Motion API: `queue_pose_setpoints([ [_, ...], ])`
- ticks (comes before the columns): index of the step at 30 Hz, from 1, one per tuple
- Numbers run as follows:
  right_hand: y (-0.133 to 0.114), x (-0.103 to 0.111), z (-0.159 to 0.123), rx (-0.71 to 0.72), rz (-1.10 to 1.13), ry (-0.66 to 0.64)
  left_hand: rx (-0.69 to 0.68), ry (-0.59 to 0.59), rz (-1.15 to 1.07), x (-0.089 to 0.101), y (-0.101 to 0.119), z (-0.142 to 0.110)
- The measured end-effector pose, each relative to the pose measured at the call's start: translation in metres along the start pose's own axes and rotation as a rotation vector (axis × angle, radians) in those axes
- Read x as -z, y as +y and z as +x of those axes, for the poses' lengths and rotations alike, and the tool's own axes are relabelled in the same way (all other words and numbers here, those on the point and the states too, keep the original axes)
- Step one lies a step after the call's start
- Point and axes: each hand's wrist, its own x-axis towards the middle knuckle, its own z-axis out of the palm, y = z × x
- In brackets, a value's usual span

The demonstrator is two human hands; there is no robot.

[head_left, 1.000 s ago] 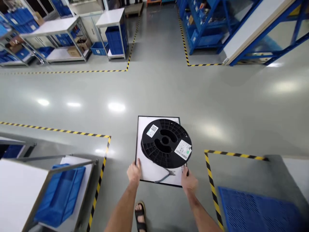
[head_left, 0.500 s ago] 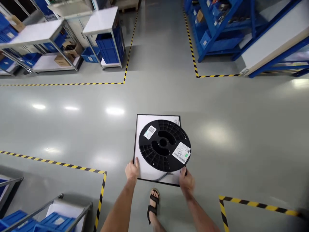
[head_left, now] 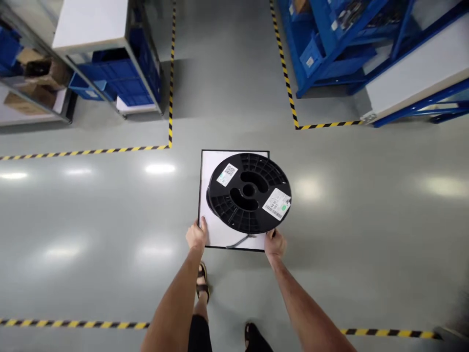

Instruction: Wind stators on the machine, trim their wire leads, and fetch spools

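Both my hands carry a flat white board (head_left: 214,215) with a black border, gripping its near edge. My left hand (head_left: 197,235) holds the near left corner, with the thumb over the edge. My right hand (head_left: 274,244) holds the near right part of the edge. A black plastic wire spool (head_left: 248,191) with two white labels lies on the board. Below it, close to my hands, a pair of side cutters (head_left: 238,241) with grey handles rests partly hidden under the spool.
Below the board are my sandalled feet (head_left: 202,282) and a yellow-black floor tape line (head_left: 73,323). A white-topped cart (head_left: 90,24) with blue bins stands at upper left. Blue shelving (head_left: 322,49) stands at upper right, behind taped corners on the grey floor.
The shelves and taped lines have slid down the view as I move forward, and the lower-left cart has left the view. The spool and cutters stay on the board, held by both hands.
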Motion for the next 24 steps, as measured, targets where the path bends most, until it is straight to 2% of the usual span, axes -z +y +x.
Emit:
queue_pose_setpoints([
  [5, -0.139, -0.005, 0.092, -0.073, 0.025, 0.002, -0.001, -0.007, 0.075, 0.085, 0.099, 0.13],
  [12, -0.343, 0.01, 0.234, -0.094, 0.057, 0.022, 0.001, 0.011, 0.091, 0.198, 0.241, 0.299],
  [19, -0.532, 0.006, 0.381, -0.079, -0.005, 0.051, -0.022, -0.003, 0.06, 0.297, 0.371, 0.492],
  [24, -0.685, 0.016, 0.48, -0.088, 0.02, 0.068, -0.052, 0.003, 0.043, 0.382, 0.474, 0.624],
])
